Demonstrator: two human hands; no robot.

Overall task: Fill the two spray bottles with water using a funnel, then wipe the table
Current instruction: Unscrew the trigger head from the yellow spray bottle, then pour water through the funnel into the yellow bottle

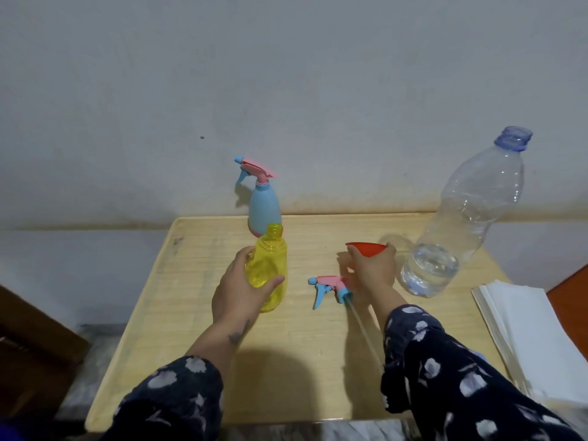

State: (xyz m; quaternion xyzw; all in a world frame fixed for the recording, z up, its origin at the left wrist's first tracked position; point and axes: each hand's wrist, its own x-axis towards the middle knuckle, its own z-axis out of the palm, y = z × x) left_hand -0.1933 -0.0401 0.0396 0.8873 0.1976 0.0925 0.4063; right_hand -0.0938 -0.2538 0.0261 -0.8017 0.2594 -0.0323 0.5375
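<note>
Pale wooden surface [197, 313] with a raised rim, pushed up against a stained grey-white wall [286, 74]. At its right edge sits a stack of white paper sheets [525, 329]. Dark brown furniture [31, 338] shows at lower left.

Centre stage: the translucent yellow plastic spray bottle [270, 265], neck open with no top on it, standing upright. The left hand [241, 291] has its grip wrapped around the bottle's lower body, thumb across the front. Behind it, near the wall, stands the opaque light-blue spray bottle [264, 208], pink-and-blue trigger top in place.

The right hand [372, 268] is closed on the red plastic funnel [366, 249], wide mouth up. Just beside that wrist lies the loose pink-and-blue trigger sprayer head [329, 288], its clear dip tube trailing toward the sleeve. To the right stands a big clear plastic water bottle [461, 224], uncapped, with water low in the bottom.
</note>
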